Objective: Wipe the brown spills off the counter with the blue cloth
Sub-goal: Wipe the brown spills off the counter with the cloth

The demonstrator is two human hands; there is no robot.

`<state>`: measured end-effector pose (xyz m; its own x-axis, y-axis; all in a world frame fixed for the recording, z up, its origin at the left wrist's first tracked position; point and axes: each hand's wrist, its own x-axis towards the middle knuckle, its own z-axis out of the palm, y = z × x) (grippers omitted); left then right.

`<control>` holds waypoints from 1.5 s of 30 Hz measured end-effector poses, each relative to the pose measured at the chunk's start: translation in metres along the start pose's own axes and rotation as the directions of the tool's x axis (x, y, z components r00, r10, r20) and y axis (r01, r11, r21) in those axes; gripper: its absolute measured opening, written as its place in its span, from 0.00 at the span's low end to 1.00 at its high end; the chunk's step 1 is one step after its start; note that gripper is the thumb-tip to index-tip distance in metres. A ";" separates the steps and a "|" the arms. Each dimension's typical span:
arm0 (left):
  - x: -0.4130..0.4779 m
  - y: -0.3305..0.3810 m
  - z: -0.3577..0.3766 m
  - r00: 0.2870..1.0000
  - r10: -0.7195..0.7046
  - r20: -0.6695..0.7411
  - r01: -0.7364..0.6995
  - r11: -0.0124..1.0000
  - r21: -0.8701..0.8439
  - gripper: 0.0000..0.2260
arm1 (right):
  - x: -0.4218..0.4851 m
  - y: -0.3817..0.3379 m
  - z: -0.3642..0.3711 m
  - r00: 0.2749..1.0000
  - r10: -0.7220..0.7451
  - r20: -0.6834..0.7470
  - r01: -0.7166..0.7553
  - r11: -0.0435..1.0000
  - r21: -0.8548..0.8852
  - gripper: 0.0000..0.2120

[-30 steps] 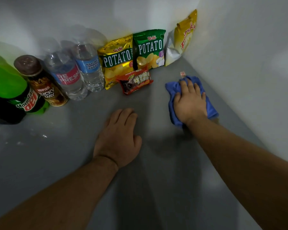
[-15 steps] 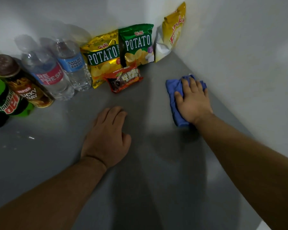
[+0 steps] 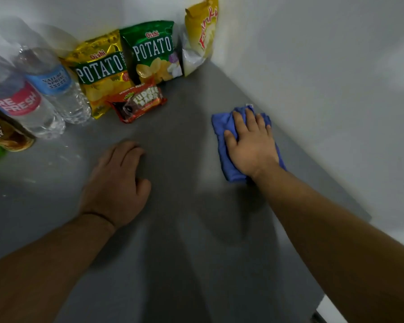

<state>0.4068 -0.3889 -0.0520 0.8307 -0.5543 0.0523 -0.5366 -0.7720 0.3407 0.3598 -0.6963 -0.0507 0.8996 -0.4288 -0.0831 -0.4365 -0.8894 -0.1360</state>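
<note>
I see a white back wall [image 3: 103, 10] and a white right wall [image 3: 324, 78] meeting at the corner of the grey tabletop [image 3: 191, 141]. The light is dim, with soft shadows.

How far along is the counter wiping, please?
No brown spills show on the visible grey counter, so most looks done. The right hand presses flat on the blue cloth by the wall; the left hand rests on the counter. Whatever lies under the cloth is hidden.

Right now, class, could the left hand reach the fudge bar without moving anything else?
Probably yes: the left hand rests on the counter, with only bare surface between it and the fudge bar.
</note>
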 end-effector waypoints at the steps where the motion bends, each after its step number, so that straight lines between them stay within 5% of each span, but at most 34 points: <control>1: 0.000 0.000 0.000 1.000 0.002 -0.001 -0.002 1.000 0.003 0.29 | -0.019 0.000 0.002 1.000 0.028 -0.010 -0.028 1.000 0.002 0.31; 9: 0.000 0.000 0.003 1.000 0.021 -0.021 -0.022 0.999 -0.028 0.29 | -0.029 -0.014 0.004 0.963 -0.267 0.029 0.267 0.963 -0.016 0.30; 19: 0.002 -0.002 0.003 0.998 0.054 -0.024 -0.054 0.999 -0.002 0.31 | -0.097 0.020 0.008 0.999 0.029 -0.029 -0.028 0.999 0.040 0.31; 25: 0.000 0.004 0.000 1.000 0.016 -0.018 -0.016 1.000 -0.006 0.32 | -0.079 0.006 0.005 0.964 -0.264 0.024 0.265 0.964 -0.009 0.30; 34: -0.006 0.009 0.001 0.995 0.043 -0.092 -0.036 0.997 0.071 0.28 | -0.147 0.035 0.017 0.993 0.099 -0.056 -0.099 0.995 0.009 0.33; 41: -0.012 0.023 0.000 0.987 0.117 -0.110 -0.091 0.972 0.218 0.25 | -0.128 0.026 0.003 0.912 -0.403 0.072 0.401 0.915 0.040 0.31; 45: -0.034 0.046 0.001 0.990 0.108 -0.091 -0.093 0.983 0.159 0.26 | -0.127 0.061 0.001 0.989 -0.147 0.031 0.147 0.989 0.023 0.31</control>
<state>0.3535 -0.4053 -0.0387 0.7778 -0.6039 0.1740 -0.6281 -0.7567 0.1811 0.2186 -0.6957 -0.0497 0.9532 -0.2881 -0.0922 -0.3001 -0.9388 -0.1689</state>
